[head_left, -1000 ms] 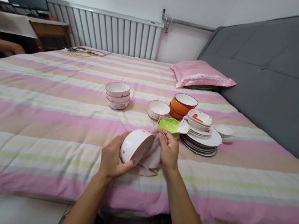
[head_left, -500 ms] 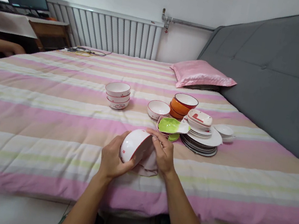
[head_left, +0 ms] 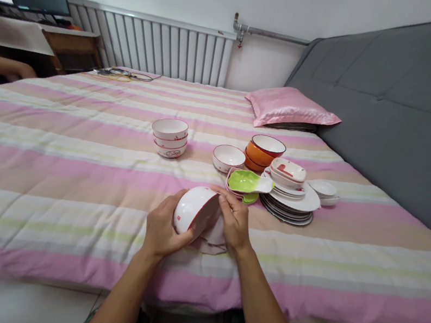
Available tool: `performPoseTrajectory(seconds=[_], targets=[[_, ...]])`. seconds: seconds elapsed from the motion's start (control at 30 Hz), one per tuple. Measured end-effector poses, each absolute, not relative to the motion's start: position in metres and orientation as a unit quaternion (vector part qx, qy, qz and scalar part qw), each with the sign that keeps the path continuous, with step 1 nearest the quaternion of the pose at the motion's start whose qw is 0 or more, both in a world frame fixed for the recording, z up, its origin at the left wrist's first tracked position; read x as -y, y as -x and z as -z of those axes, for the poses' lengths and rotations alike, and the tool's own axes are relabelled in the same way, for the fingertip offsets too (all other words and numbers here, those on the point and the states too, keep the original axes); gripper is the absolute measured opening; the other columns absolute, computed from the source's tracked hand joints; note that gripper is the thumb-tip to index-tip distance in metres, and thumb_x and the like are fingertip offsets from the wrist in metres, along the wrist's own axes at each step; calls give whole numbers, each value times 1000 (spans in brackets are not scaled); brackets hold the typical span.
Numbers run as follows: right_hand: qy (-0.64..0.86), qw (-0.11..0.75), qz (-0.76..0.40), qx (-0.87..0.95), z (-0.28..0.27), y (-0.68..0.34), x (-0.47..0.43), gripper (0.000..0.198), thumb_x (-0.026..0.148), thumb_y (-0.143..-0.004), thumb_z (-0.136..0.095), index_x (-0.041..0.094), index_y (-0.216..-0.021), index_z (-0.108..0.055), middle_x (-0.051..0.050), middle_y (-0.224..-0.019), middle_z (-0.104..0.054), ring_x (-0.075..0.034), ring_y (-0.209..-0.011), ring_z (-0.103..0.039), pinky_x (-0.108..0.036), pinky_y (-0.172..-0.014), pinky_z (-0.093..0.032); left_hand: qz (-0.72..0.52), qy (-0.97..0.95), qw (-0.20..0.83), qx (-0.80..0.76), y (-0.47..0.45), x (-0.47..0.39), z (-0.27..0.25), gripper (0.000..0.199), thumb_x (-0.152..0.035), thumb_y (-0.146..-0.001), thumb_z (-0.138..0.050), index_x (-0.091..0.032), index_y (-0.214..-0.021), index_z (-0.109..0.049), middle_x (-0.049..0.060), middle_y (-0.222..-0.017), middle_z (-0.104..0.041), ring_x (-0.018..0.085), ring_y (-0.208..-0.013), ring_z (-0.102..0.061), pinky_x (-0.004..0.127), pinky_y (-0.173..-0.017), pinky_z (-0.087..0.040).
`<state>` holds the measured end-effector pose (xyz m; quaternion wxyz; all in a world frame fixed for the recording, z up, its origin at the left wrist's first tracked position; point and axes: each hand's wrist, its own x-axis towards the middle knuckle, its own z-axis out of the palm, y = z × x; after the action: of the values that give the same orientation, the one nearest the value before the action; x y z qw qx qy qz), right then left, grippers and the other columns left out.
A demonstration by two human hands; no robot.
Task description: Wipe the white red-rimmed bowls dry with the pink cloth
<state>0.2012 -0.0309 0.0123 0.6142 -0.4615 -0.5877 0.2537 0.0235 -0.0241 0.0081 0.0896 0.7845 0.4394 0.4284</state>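
Note:
My left hand grips a white bowl with a red rim, tipped on its side so its mouth faces right. My right hand pinches a pale pink cloth at the bowl's rim. The cloth hangs below the bowl's mouth, and part of it is hidden behind the fingers. Just beyond the right hand lies a green leaf-shaped dish with a white handle, on top of other small dishes. Another white bowl with a red rim stands upright behind it.
Stacked white bowls stand farther left. Orange bowls, a pile of plates and small white dishes are at the right. A pink pillow lies near the grey headboard. Another person's limb shows at far left.

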Motion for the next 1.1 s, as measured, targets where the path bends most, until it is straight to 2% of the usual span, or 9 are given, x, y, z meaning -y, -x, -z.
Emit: performPoseTrajectory(seconds=[0.6,1.1], targets=[[467,616,-276,571,-5,-204,26,31,36,-91,-47,22,-109,-69,-5,-112,-70,-21,-109,-62,-35,-96,-46,-439,-785,95,-427,-23,24,-8,62,-32,-66,-59,-15,-125,-51,12,-114,-65,27,-102,-63,36,-85,-50],[435,627,-265,590,-10,-200,31,28,31,-92,-47,24,-109,-69,-4,-112,-70,-19,-108,-62,-34,-99,-44,-440,-782,101,-429,-22,23,-7,61,-34,-68,-59,-14,-125,-51,12,-115,-65,27,-103,-63,36,-87,-50]])
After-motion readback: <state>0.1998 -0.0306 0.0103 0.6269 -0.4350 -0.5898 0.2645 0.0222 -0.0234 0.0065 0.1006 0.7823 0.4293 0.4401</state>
